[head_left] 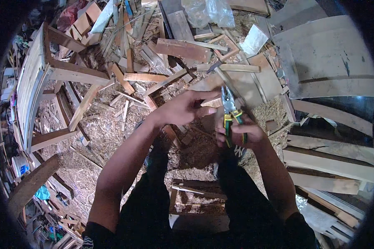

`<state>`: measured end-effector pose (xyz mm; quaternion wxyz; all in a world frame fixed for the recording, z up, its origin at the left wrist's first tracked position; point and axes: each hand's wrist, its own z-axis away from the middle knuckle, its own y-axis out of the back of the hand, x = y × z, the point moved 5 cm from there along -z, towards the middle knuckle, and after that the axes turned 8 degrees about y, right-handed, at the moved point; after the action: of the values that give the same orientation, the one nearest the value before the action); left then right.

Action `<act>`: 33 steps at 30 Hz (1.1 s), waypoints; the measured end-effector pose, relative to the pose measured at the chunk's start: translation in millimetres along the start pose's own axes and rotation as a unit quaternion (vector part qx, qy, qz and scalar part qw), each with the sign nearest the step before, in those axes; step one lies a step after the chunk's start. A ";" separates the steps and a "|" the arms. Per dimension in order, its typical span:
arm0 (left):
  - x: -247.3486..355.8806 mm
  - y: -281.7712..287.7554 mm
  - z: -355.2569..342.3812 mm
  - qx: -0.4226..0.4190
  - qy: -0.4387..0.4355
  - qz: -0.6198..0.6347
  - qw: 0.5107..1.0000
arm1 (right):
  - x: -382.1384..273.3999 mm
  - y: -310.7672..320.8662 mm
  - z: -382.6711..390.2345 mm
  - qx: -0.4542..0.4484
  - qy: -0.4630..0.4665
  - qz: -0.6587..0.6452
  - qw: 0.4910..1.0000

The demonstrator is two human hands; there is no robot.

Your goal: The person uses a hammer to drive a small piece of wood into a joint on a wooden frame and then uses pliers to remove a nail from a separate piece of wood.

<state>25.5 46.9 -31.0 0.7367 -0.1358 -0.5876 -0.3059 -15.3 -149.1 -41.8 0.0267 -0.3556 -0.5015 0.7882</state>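
Near the middle, my left hand (pixel 183 108) pinches a small pale piece of wood (pixel 212 103) between thumb and fingers. Just right of it, my right hand (pixel 248 132) is wrapped round a pair of pliers (pixel 227 108) with green and yellow handles. The metal jaws point away from me, close to the wood's end; whether they touch it I cannot tell. Part of the handles is hidden by my right fingers. Beyond my hands lies a flat brown board (pixel 237 85) with wooden strips across it.
Wood shavings (pixel 99 141) and offcuts cover the floor. A wooden frame (pixel 70 72) stands at the left. Long planks (pixel 328 162) are stacked at the right, below a large grey panel (pixel 328 54). Clear plastic (pixel 210 12) lies at the back.
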 end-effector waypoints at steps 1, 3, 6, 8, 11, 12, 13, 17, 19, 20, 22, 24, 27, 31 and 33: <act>2.8 -0.8 -0.5 0.013 -0.026 -0.033 0.999 | -2.3 -1.9 1.6 0.003 0.000 0.001 1.000; 5.7 -1.2 -2.6 0.008 -0.030 -0.038 0.999 | -0.7 -6.0 5.7 0.013 -0.070 -0.021 0.997; -4.3 -2.8 -3.6 -0.021 0.063 0.001 0.998 | 0.3 8.1 7.8 -0.037 -0.085 -0.076 0.993; -16.5 -3.4 -2.1 -0.045 0.157 0.047 0.985 | 0.5 8.5 8.9 -0.022 -0.077 -0.093 0.992; -20.0 0.1 -0.6 -0.050 0.226 -0.087 0.969 | -1.1 14.3 9.4 -0.007 -0.061 -0.109 0.992; -20.1 0.7 -0.4 -0.007 0.206 -0.153 0.967 | 1.1 20.6 10.8 0.018 -0.088 -0.084 0.992; -19.2 2.5 -0.7 0.036 0.184 -0.218 0.958 | 3.2 25.6 12.7 0.043 -0.116 -0.059 0.991; -17.1 8.3 -2.4 0.013 0.208 -0.298 0.932 | -13.1 19.6 17.0 0.055 -0.103 0.082 0.990; -9.4 6.0 -0.8 0.009 0.197 -0.292 0.936 | -14.2 17.8 22.4 0.078 -0.167 0.088 0.979; -13.1 2.9 -2.6 0.008 0.197 -0.291 0.936 | -11.6 21.6 22.7 0.078 -0.168 0.088 0.979; -24.8 1.6 -2.7 0.067 0.210 -0.335 0.916 | -0.9 24.1 19.7 0.070 -0.175 -0.061 0.980; -32.4 1.8 -4.5 0.092 0.219 -0.338 0.911 | 2.0 27.3 15.8 0.093 -0.166 -0.013 0.982; -33.2 2.1 -7.2 0.112 0.230 -0.332 0.908 | -0.8 27.9 9.2 0.142 -0.140 0.109 0.974; -43.2 -0.3 -8.8 0.111 0.244 -0.329 0.905 | -9.4 25.5 -1.7 0.132 -0.071 0.350 0.925; -46.7 -0.5 -11.3 0.108 0.245 -0.325 0.907 | -9.1 30.1 -2.1 0.139 -0.074 0.390 0.907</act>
<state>28.4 53.8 -78.5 0.7277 0.2221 -0.4293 -0.4867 2.2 -166.1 -61.8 -0.2707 -0.4561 -0.2086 0.8217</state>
